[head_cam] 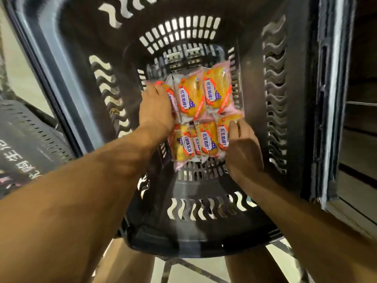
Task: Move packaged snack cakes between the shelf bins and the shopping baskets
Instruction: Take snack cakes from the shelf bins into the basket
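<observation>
A second dark basket [30, 137] with slotted walls sits at nine o'clock, partly cut off by the frame edge, just beside the deep black shopping basket [81, 78] that fills the view from above. The left hand [156, 111] reaches down into that basket from seven o'clock, its fingers curled over the leftmost packet in the far row [170, 99]; the grip is closed on that packet, which it largely hides. Packaged snack cakes [202, 113] in orange, pink and white wrappers lie flat on the basket floor at the centre in two rows, the packets touching one another: three in the far row, toward twelve o'clock, and about four overlapping in the near row, toward six o'clock. The right hand [242, 148] comes in from five o'clock, fingers bent over the rightmost packet in the near row [224, 131], which it holds against the others. Metal shelving [357, 119] stands at three o'clock, outside the basket's right wall. The person's bare legs show below the near rim at six o'clock.
</observation>
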